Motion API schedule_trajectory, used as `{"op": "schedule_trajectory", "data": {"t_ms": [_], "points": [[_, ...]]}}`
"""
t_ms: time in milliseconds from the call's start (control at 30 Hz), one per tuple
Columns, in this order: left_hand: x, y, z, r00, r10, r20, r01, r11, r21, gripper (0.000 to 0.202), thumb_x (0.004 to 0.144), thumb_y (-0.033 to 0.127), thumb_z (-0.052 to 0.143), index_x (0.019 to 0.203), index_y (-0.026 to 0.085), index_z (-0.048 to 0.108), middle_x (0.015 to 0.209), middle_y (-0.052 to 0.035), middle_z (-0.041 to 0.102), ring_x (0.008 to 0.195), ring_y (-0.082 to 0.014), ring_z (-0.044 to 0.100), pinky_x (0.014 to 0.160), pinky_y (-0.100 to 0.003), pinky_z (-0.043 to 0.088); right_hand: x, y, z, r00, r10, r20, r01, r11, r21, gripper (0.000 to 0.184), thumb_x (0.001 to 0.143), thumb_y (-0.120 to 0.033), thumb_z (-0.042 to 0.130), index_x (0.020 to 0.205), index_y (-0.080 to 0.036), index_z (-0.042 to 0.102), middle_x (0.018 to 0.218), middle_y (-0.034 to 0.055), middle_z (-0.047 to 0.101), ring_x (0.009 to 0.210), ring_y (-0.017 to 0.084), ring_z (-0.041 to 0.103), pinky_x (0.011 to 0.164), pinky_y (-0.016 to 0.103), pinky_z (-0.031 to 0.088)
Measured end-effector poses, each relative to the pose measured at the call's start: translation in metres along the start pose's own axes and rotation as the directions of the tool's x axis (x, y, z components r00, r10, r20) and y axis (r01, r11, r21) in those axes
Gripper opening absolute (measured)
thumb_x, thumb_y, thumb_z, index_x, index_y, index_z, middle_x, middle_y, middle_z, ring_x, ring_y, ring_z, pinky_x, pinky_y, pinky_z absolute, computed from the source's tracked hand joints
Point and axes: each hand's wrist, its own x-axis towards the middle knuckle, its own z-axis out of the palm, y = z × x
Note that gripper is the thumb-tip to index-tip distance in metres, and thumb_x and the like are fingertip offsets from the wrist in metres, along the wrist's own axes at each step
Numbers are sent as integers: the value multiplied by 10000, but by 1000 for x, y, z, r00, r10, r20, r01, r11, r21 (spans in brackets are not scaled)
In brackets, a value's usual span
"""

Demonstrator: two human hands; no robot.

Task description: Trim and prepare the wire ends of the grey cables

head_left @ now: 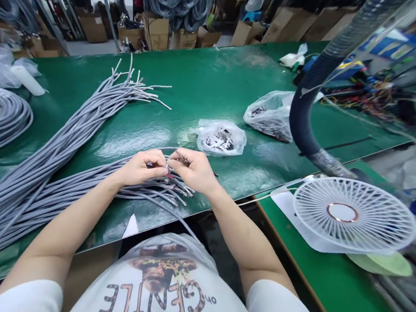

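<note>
pinching a cable end (169, 170) between fingers (158, 172)

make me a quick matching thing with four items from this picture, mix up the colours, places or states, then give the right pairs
Column one
1. front cable bundle
2. fan
3. smaller bag
4. hose

Column two
A. see-through, with small black and white pieces inside
B. grey, running behind the left hand
C. dark and ribbed, curving down
D. round, white and spoked

Right pairs: 1-B, 2-D, 3-A, 4-C
</note>
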Motion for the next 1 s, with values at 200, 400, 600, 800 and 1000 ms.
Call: {"op": "schedule_trajectory", "data": {"t_ms": [200,400,600,800,1000], "points": [[-30,20,2,997,82,-11,-79,983,164,141,856,277,618,778,163,646,745,-41,654,755,-139,551,765,-286,431,-24,-8,-1,998,-10,62,16,996,-87,221,868,-393,533,872,-177,578,685,-27,533,610,99,434,610,222,339],[-51,14,10,1000,17,-21,-15,995,99,182,881,301,576,777,162,630,755,-59,655,763,-150,576,753,-293,459,-56,4,4,988,-1,153,28,984,-178,255,914,-382,485,870,-172,624,701,1,595,619,110,498,615,223,377],[-56,6,10,997,-78,-7,77,997,-22,233,885,348,564,778,150,623,784,-70,624,761,-149,577,742,-285,473,-74,7,19,977,-30,211,58,990,-127,313,909,-321,518,1161,-184,645,1043,72,728,897,177,679,813,273,495],[-57,5,8,997,-79,13,79,994,-69,210,886,325,567,786,147,617,780,-62,615,747,-141,579,726,-272,472,-73,9,28,972,-15,235,40,994,-101,344,930,-311,487,1212,-189,641,1173,68,690,1056,196,667,913,291,506],[-57,5,9,993,-117,24,119,990,-75,241,885,355,562,775,148,619,773,-62,612,729,-141,575,707,-274,477,-72,10,29,970,-16,244,41,995,-95,334,927,-300,493,1205,-204,650,1157,59,698,1032,193,677,886,284,518]]}}
